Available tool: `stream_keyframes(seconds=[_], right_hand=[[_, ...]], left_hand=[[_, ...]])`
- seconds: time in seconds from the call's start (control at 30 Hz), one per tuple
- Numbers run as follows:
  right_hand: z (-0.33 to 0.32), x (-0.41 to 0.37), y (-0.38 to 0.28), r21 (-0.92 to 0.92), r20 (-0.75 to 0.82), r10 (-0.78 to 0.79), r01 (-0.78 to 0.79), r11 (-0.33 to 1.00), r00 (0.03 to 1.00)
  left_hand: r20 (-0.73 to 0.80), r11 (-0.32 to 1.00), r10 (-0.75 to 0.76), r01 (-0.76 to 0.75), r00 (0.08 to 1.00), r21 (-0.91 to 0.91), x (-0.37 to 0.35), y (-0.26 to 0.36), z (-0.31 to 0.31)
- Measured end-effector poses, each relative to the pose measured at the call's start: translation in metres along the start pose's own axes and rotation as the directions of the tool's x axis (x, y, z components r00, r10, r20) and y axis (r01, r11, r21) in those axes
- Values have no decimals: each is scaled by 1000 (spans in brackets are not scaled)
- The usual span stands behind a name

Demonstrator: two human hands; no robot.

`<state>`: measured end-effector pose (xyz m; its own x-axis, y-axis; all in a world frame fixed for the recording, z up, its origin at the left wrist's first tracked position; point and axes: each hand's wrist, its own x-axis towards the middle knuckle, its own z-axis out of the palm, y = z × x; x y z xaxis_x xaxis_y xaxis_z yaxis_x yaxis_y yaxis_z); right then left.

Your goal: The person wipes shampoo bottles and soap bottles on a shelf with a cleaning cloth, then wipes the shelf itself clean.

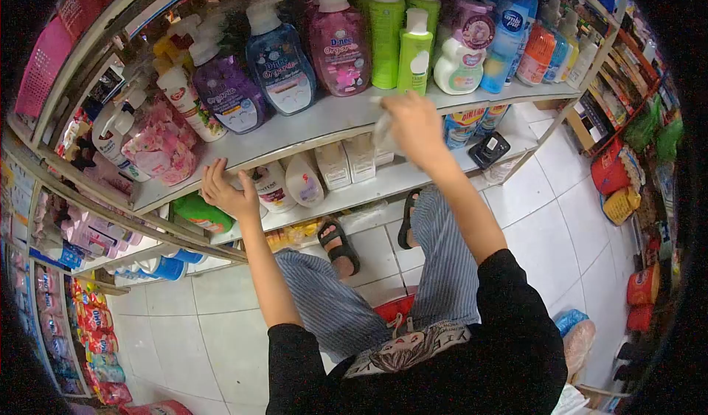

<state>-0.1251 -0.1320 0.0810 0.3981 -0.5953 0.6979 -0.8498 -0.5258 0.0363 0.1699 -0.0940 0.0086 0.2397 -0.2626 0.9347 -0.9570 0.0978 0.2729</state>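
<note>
My right hand [417, 129] is closed on a whitish cloth [383, 136] at the front edge of the upper shelf [310, 129], just below a small light green bottle with a white cap [415, 53]. The hand is slightly blurred. Fingers apart, my left hand [228, 191] rests on the same shelf's edge at the left and holds nothing. Behind it stand pink floral bottles [158, 149]. Purple [228, 94], blue [282, 68] and pink pump bottles [341, 50] stand between the hands, set back from the edge.
On the lower shelf are white bottles [302, 180], pale boxes [333, 166], blue cans [464, 125] and a black device [489, 149]. A white and purple bottle [461, 57] stands right of the green ones. Packets [616, 168] line the right side; tiled floor [221, 326] lies below.
</note>
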Motion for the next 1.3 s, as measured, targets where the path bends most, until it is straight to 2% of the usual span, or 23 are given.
stream_keyframes(seconds=[0.07,0.17,0.23,0.3,0.37,0.5,0.57,0.63,0.7,0.73,0.8,0.9,1.03,1.1,1.17,1.23,1.3], right_hand=[[-6,-5,10,56,-84,169,-165,985,982],[6,0,-12,2,-129,226,-228,974,966],[15,13,-40,27,-63,194,-193,981,979],[21,26,-78,136,-35,148,-142,980,988],[36,38,-101,188,-81,61,-45,981,995],[39,42,-99,219,-63,35,-20,976,997],[26,29,-70,150,-37,-20,25,988,999],[11,13,-34,86,-48,55,-51,995,997],[-3,10,-4,75,51,297,-301,951,953],[1,10,4,82,49,286,-289,954,957],[12,6,13,53,-158,285,-280,959,946],[28,17,-31,-32,-80,308,-311,950,948],[54,39,-109,150,-101,130,-114,982,986],[51,46,-125,143,-104,97,-82,986,990],[48,47,-123,147,-119,74,-56,988,990],[43,37,-99,254,-118,-38,67,965,992],[25,23,-71,188,-17,-45,48,981,999]], left_hand=[[-14,1000,3,-3,1000,10,2,3,-1],[-35,1000,0,1,999,10,1,5,1],[-50,1000,-2,2,999,-1,2,5,3],[-58,1000,11,-12,998,-10,1,3,4],[-28,1000,16,-16,999,6,1,1,2],[23,1000,20,-20,1000,23,2,1,-3],[24,1000,11,-11,1000,27,1,-1,-1],[15,1000,7,-7,1000,18,1,1,-2],[5,1000,2,-2,1000,31,0,-2,0],[-3,1000,-2,2,1000,26,-1,-2,2],[-11,1000,1,-1,1000,16,-1,-1,2],[-30,1000,6,-7,1000,-24,0,0,3],[-9,999,18,-18,1000,-29,0,-3,0],[25,1000,16,-16,1000,7,0,-5,-1],[24,1000,28,-28,999,5,1,-4,-3],[38,1000,18,-18,999,17,1,-4,-3],[34,1000,20,-20,999,10,2,-4,-3]])
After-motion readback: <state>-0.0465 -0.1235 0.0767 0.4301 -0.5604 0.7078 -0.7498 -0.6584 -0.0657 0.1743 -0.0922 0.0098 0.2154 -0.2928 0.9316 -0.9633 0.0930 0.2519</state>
